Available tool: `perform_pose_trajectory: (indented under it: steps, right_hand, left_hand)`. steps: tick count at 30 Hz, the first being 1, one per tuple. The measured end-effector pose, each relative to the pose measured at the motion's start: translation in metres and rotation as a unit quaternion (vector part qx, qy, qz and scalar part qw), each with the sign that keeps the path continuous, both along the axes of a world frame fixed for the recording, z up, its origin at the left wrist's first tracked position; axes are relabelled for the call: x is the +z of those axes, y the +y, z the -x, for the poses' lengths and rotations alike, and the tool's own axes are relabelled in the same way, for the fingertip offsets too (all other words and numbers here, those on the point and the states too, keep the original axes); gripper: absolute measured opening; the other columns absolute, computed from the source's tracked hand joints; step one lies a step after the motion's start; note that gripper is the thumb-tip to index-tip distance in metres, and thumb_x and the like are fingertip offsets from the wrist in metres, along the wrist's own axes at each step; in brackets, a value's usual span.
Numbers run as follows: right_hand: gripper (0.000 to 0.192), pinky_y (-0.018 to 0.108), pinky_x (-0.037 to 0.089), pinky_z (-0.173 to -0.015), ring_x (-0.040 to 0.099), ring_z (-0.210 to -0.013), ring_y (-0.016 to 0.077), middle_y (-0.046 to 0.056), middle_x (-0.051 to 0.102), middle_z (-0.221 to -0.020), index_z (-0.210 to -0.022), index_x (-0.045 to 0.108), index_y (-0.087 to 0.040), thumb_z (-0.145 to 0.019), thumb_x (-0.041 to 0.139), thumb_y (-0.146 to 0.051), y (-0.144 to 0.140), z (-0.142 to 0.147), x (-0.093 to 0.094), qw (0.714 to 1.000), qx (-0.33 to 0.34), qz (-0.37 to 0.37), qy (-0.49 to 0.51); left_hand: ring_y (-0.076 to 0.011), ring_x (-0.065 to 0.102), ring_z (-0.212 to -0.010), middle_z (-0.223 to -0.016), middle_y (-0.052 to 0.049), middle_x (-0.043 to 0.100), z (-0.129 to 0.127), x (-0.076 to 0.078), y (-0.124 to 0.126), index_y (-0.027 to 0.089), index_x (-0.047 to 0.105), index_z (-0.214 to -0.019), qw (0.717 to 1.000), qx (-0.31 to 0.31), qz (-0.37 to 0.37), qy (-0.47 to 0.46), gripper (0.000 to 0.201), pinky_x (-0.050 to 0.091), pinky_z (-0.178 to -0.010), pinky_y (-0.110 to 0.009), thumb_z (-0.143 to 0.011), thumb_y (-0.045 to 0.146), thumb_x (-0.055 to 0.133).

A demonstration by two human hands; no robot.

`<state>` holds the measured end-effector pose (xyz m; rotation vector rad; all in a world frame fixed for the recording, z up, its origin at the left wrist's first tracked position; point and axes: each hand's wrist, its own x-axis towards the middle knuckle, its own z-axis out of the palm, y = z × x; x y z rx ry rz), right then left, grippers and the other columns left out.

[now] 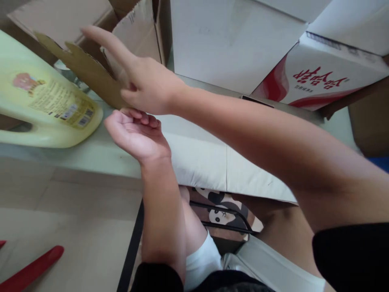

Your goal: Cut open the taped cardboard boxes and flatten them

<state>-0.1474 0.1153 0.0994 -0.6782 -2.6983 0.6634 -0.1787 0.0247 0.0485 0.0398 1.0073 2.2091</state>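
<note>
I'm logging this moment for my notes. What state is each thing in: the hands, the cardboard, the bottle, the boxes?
Right hand: grip shut on the torn brown cardboard flap, forefinger stretched out.
Left hand: palm up, fingers curled, nothing visible in it.
Torn brown cardboard flap: raised, edge ragged.
Pale yellow plastic bottle: lying on its side.
Brown cardboard box: open.
White box with red lettering: tilted, lettering upside down.

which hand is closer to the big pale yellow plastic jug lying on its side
Left. The left hand is curled just right of the pale yellow plastic jug; the right hand is higher, on the brown cardboard flap.
</note>
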Motion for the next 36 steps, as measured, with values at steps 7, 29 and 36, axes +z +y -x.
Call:
perform_pose_trajectory:
  steps: [7,29,36]
  right_hand:
    - [0.058,0.042,0.049,-0.105,0.064,-0.128,0.0184,0.008,0.053,-0.147,-0.146,0.033,-0.013,-0.088,0.027,-0.022,0.004,0.005,-0.021,0.988,-0.124,-0.068,-0.057]
    - [0.058,0.051,0.056,-0.079,0.065,-0.083,0.0291,0.006,0.058,-0.089,-0.099,0.069,-0.031,-0.079,0.047,-0.081,-0.102,-0.316,-0.1,0.787,-0.386,-0.116,0.467]
    - [0.069,0.049,0.06,-0.094,0.067,-0.11,0.0299,0.009,0.063,-0.124,-0.134,0.054,-0.033,-0.074,0.075,-0.06,-0.102,-0.309,-0.125,0.853,-0.334,-0.068,0.396]
  left_hand:
    - [-0.0075,0.031,-0.046,-0.058,0.002,0.025,0.001,-0.005,-0.002,0.02,0.04,-0.056,1.0,-0.004,-0.004,0.026,0.05,0.025,-0.051,-0.027,-0.1,0.036,0.024]
    - [-0.0239,0.064,-0.128,-0.126,-0.003,0.074,-0.061,-0.017,0.0,0.028,0.073,-0.103,0.932,-0.246,-0.124,0.237,0.045,0.052,-0.098,-0.033,-0.098,0.058,0.041]
    - [-0.0202,0.07,-0.097,-0.086,-0.002,0.074,-0.093,-0.024,0.011,0.027,0.075,-0.095,0.915,-0.224,-0.143,0.303,0.028,0.05,-0.107,-0.035,-0.093,0.049,0.058]
